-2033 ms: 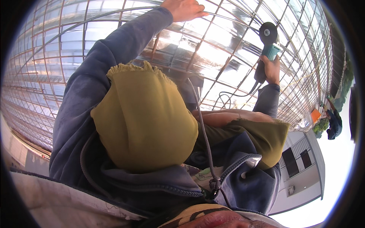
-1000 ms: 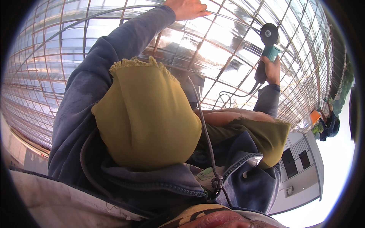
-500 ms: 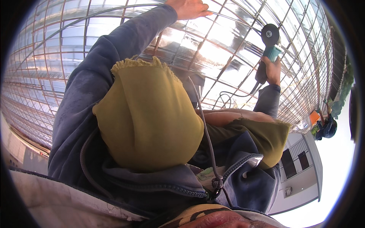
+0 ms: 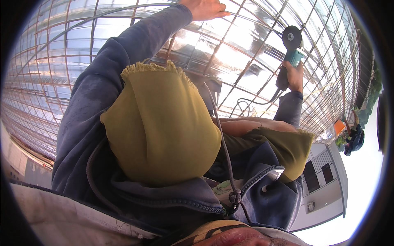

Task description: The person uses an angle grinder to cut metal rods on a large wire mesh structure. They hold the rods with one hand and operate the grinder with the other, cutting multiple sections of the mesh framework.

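Observation:
My left hand [image 4: 204, 9] reaches out at the top, partly cut off by the picture's edge. Its fingers are closed around a long grey steel bar [image 4: 97, 17] that curves in from the left. To the right, my right hand [image 4: 294, 78] grips the dark body of an angle grinder [image 4: 292, 58], which has a teal head. The grinder's round black disc [image 4: 291, 36] points away from me, apart from the bar in my left hand. Whether the disc spins cannot be made out. A dark power cord [image 4: 255, 101] loops down from the grinder's rear end.
A grid of rusty steel rebar [image 4: 217, 53] spreads over shiny reflective sheeting. My knees in olive trousers [image 4: 164, 127] fill the middle. At the far right is another person in dark clothing [image 4: 355, 139], near an orange object [image 4: 339, 126]. A pale building [image 4: 324, 180] stands lower right.
The other person at the far right has shifted slightly downward in the picture. My hands, the bar and the grinder have hardly moved.

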The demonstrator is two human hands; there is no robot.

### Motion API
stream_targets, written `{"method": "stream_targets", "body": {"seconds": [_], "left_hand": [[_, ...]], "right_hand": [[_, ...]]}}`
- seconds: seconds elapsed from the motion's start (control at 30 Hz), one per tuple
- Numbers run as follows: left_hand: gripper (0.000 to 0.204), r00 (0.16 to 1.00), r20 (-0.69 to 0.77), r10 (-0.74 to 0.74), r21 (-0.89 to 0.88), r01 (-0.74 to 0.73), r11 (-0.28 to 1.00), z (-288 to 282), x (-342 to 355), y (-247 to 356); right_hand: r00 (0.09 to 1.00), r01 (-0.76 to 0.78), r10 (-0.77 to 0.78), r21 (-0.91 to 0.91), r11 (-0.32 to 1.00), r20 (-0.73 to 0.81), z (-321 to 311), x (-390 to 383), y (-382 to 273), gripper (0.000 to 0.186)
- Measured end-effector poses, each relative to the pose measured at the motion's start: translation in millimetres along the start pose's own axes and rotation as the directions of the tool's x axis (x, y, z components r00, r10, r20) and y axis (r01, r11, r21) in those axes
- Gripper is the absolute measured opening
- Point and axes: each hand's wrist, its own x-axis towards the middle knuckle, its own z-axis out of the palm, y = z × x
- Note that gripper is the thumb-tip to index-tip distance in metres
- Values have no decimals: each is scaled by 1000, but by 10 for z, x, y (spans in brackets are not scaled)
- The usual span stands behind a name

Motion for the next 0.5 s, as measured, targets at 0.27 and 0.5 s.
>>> {"method": "stream_targets", "body": {"seconds": [0.27, 0.5], "left_hand": [[56, 1000, -4, -6, -7, 6, 1000, 1, 2, -8], [54, 1000, -7, -7, -15, 7, 1000, 0, 16, -8]], "right_hand": [[1000, -24, 24, -18, 1000, 2, 16, -16, -61, 42], [1000, -13, 12, -33, 999, -12, 13, -5, -44, 43]]}}
